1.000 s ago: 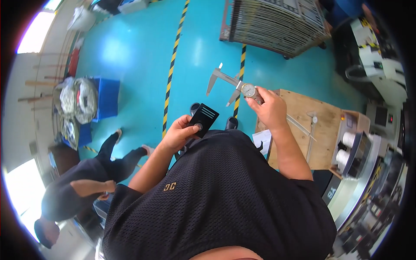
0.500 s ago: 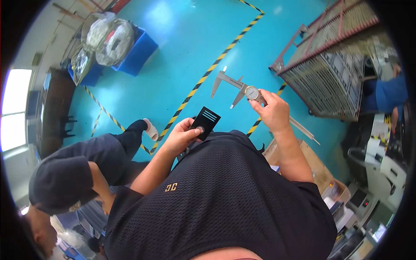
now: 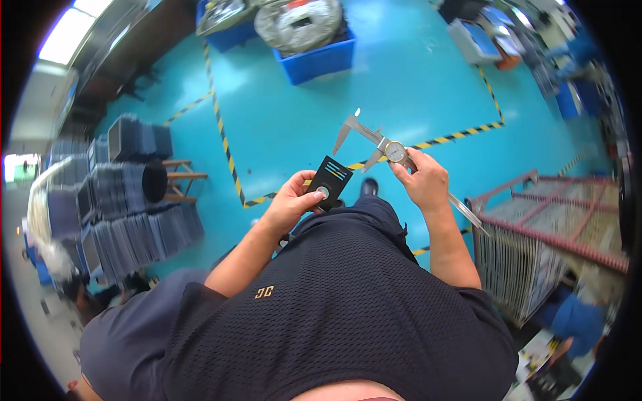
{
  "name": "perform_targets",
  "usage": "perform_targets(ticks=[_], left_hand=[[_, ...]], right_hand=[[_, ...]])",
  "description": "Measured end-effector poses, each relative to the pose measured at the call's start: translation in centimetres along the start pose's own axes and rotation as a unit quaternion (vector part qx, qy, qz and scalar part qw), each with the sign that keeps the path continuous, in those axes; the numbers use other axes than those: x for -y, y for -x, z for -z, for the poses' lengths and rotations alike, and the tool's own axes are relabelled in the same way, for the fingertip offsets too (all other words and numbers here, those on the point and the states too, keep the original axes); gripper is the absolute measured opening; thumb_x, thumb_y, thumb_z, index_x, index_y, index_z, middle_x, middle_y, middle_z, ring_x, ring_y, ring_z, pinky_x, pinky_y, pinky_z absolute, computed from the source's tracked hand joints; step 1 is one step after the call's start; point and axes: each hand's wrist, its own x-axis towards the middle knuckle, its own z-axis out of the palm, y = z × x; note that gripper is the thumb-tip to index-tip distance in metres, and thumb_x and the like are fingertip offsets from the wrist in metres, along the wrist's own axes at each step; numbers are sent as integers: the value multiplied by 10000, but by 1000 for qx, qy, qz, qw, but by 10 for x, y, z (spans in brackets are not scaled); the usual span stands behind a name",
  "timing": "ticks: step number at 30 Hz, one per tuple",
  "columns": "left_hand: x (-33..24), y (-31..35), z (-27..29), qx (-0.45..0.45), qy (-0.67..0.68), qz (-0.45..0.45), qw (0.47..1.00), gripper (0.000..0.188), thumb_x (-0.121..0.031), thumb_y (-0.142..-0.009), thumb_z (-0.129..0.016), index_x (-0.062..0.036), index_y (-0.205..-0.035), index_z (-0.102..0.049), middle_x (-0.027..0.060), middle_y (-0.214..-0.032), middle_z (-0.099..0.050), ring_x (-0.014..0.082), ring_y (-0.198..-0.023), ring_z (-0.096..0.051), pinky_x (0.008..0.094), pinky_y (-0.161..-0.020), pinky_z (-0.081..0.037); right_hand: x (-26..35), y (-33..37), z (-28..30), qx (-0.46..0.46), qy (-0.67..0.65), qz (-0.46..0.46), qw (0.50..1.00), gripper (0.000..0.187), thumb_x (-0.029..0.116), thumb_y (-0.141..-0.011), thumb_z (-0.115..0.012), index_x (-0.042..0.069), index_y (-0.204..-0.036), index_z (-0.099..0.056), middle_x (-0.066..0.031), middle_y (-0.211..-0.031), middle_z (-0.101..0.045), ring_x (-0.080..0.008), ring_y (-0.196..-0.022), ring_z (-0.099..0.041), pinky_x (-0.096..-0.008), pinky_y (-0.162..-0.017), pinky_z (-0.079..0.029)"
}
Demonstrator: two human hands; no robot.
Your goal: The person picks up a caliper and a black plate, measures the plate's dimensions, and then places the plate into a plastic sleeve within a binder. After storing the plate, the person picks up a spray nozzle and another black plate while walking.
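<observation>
My left hand (image 3: 289, 206) is closed on a thin black rectangular plate (image 3: 336, 175), thumb on its face. Three see-through slots run across the plate's far end, and a round silvery spot shows beside my thumb. My right hand (image 3: 426, 180) grips a dial caliper (image 3: 396, 152) near its round dial, thumb under it and fingers on top. The caliper's jaws stand apart with nothing between them, pointing toward the plate but not touching it. Its beam and thin rod come out past my wrist.
Blue bins (image 3: 317, 63) with plastic-wrapped contents stand ahead. Stacks of grey panels (image 3: 144, 234) are at the left. A wheeled metal rack (image 3: 521, 267) stands at the right, with a person in blue (image 3: 576, 325) beyond it. Another person's dark sleeve (image 3: 134, 334) is close at my left.
My view has turned leftward: the bins and rack now sit farther right, and the grey panel stacks have come into sight. Both hands keep their holds, and the caliper's jaw gap looks about the same.
</observation>
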Motion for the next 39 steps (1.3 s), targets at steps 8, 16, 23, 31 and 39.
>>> perform_targets(ticks=[8, 16, 23, 31, 39], left_hand=[[-69, -63, 88, -112, 136, -40, 984, 134, -116, -971, -590, -86, -1098, -561, 65, -979, -678, 147, -855, -666, 272, -659, -575], [-213, -152, 175, -248, 201, -142, 937, 95, -71, -918, -655, -115, -975, -593, 35, -898, -677, 133, -821, -677, 267, -600, -562], [-314, -196, 278, -351, 190, -217, 891, 88, -84, -899, -677, -76, -958, -611, 35, -874, -690, 115, -751, -669, 248, -594, -552], [-422, -223, 463, -415, 203, -219, 860, 152, -112, -875, -703, -63, -958, -585, 39, -860, -670, 109, -726, -652, 262, -551, -533], [-590, -228, 649, -444, 169, -193, 859, 143, -138, -887, -680, -60, -939, -571, 39, -832, -660, 113, -686, -639, 243, -563, -510]], right_hand=[[65, -170, -112, 120, -35, 116, 985, 331, 320, -770, -751, 79, -988, -686, -92, -762, -655, -260, -682, -641, -378, -635, -515], [181, -380, -197, 215, -109, 239, 941, 265, 259, -767, -701, 30, -894, -659, -158, -829, -666, -346, -773, -651, -440, -704, -521], [285, -505, -280, 285, -91, 322, 898, 274, 252, -764, -701, 4, -863, -642, -172, -844, -671, -355, -790, -652, -437, -730, -524], [434, -620, -430, 324, -54, 360, 873, 273, 259, -754, -705, 6, -834, -639, -163, -828, -667, -341, -789, -652, -425, -723, -519], [609, -744, -558, 330, -73, 380, 861, 290, 294, -766, -719, 33, -874, -656, -156, -806, -649, -344, -766, -640, -430, -679, -508]])
